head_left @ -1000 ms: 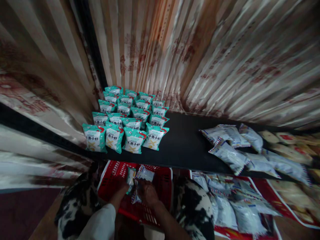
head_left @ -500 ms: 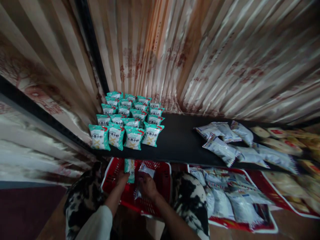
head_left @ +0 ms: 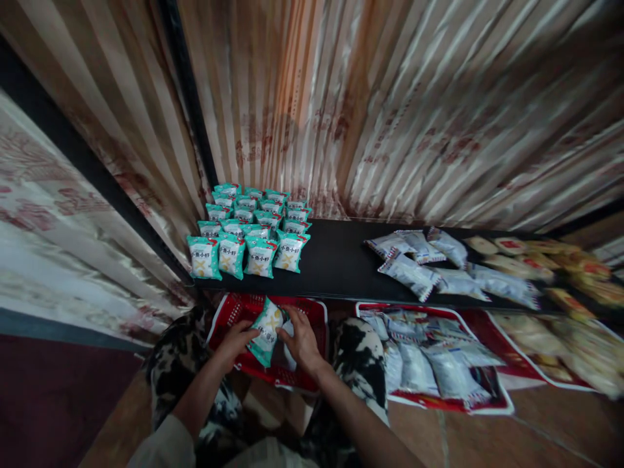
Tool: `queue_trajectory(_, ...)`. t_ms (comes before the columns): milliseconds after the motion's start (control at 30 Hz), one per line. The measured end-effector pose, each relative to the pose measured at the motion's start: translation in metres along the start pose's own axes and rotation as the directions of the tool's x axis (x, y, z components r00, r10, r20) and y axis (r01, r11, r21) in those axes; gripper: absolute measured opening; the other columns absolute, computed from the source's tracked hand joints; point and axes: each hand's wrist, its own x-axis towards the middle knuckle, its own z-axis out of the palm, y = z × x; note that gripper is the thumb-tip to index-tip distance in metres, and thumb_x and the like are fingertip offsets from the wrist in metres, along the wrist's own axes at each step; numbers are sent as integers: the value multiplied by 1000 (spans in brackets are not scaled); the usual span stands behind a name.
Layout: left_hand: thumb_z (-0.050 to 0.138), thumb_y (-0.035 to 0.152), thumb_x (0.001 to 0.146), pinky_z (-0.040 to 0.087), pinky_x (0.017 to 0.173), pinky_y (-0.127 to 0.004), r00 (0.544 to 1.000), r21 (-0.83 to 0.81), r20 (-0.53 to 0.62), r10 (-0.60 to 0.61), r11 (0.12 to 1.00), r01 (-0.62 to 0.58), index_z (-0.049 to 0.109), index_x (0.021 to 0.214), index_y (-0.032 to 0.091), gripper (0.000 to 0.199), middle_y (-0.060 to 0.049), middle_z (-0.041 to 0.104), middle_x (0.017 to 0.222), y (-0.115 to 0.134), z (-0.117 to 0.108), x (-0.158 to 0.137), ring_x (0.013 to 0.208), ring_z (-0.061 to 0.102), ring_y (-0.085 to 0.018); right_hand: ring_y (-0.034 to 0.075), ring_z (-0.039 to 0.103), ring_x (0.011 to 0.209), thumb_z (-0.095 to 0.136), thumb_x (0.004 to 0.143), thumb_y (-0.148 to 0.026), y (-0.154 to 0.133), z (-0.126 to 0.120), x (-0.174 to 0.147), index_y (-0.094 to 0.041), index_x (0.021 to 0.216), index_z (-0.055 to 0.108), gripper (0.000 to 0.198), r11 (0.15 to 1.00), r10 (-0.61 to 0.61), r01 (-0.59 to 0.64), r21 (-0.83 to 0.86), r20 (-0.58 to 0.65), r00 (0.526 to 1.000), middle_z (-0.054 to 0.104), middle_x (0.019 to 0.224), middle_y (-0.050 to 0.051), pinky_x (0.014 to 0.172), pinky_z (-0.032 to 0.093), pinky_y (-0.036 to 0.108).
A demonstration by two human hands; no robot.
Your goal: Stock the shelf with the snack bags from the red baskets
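My left hand (head_left: 236,343) is closed on the left edge of a teal and white snack bag (head_left: 268,330), held tilted over a red basket (head_left: 316,312) between my knees. My right hand (head_left: 302,339) is at the bag's other side, its thumb by the teal edge. A whitish packet (head_left: 286,354) shows under and between its fingers, mostly hidden, and appears to be in its grasp. On the black shelf (head_left: 336,253) just beyond, matching teal snack bags (head_left: 260,257) stand upright in close rows at the left end.
Silver-white packets (head_left: 409,274) lie loosely along the shelf's middle, with yellowish packages (head_left: 580,263) farther right. Below, a second red basket (head_left: 507,402) holds several silver-white packets. A dark metal post (head_left: 188,91) and striped curtains (head_left: 312,130) border the shelf.
The teal snack bag has been raised and turned, its printed front now facing up. My right hand has come up and nearer to it. The view has shifted slightly.
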Motion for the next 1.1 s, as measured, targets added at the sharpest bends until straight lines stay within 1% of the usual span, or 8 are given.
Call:
queue_trajectory(133, 61, 30, 67, 47, 69, -25, 984, 159, 112, 140, 975, -156, 62, 93, 18, 29, 0, 69, 86, 9, -7, -11, 85, 63, -18, 27, 33, 132, 60, 75, -18, -13, -27, -5, -21, 133, 44, 60, 964, -236, 249, -95, 134, 963, 45, 139, 10, 106, 33, 49)
queue_trajectory(233, 62, 26, 64, 47, 73, -27, 946, 330, 185, 266, 890, -315, 64, 98, 16, 35, -3, 69, 92, 22, -10, -19, 85, 63, -19, 27, 30, 133, 61, 73, -14, -25, -39, -10, -22, 135, 42, 65, 930, -311, 352, -107, 283, 907, 44, 140, 9, 107, 32, 47)
queue_trajectory(467, 63, 29, 64, 44, 81, -29, 855, 737, 357, 376, 449, -506, 63, 109, 22, 45, -4, 68, 103, 67, -7, -49, 93, 62, -23, 26, 49, 118, 63, 76, -21, -49, -63, -18, -20, 133, 45, 60, 950, -231, 299, -95, 429, 873, 56, 126, 11, 102, 37, 39)
queue_trajectory(733, 62, 35, 70, 46, 82, -30, 778, 775, 455, 433, 237, -585, 61, 107, 22, 40, -4, 68, 101, 109, 17, -67, 94, 62, -22, 27, 53, 113, 62, 77, -38, -43, -81, -18, -18, 133, 44, 62, 982, -158, 187, -35, 396, 904, 60, 121, 13, 95, 40, 37)
queue_trajectory(800, 60, 35, 73, 46, 85, -32, 727, 745, 453, 516, 228, -627, 61, 106, 21, 36, -4, 67, 102, 114, 23, -67, 96, 61, -22, 27, 57, 108, 63, 76, -40, -39, -82, -16, -17, 129, 48, 59, 991, -125, 134, -3, 334, 934, 63, 116, 13, 91, 43, 36)
queue_trajectory(900, 55, 31, 79, 43, 94, -35, 577, 677, 355, 736, 223, -702, 57, 113, 20, 36, -6, 62, 113, 117, 30, -62, 108, 56, -21, 26, 60, 101, 63, 75, -41, -34, -84, -9, -17, 124, 52, 56, 997, -60, 46, 68, 218, 974, 65, 111, 11, 85, 46, 35)
queue_trajectory(1000, 49, 24, 83, 39, 102, -40, 395, 645, 117, 911, 232, -728, 55, 115, 19, 33, -9, 55, 123, 113, 34, -52, 118, 49, -21, 24, 63, 94, 61, 76, -42, -30, -89, 4, -20, 121, 53, 52, 991, 22, -33, 130, 86, 996, 67, 107, 7, 80, 48, 33)
queue_trajectory(1100, 44, 18, 84, 45, 97, -40, 326, 628, -120, 938, 326, -706, 58, 108, 17, 28, -11, 52, 124, 104, 36, -36, 115, 51, -22, 22, 65, 78, 59, 76, -46, -27, -93, 20, -19, 121, 53, 52, 984, 154, -151, 99, -28, 988, 70, 93, 6, 69, 49, 31)
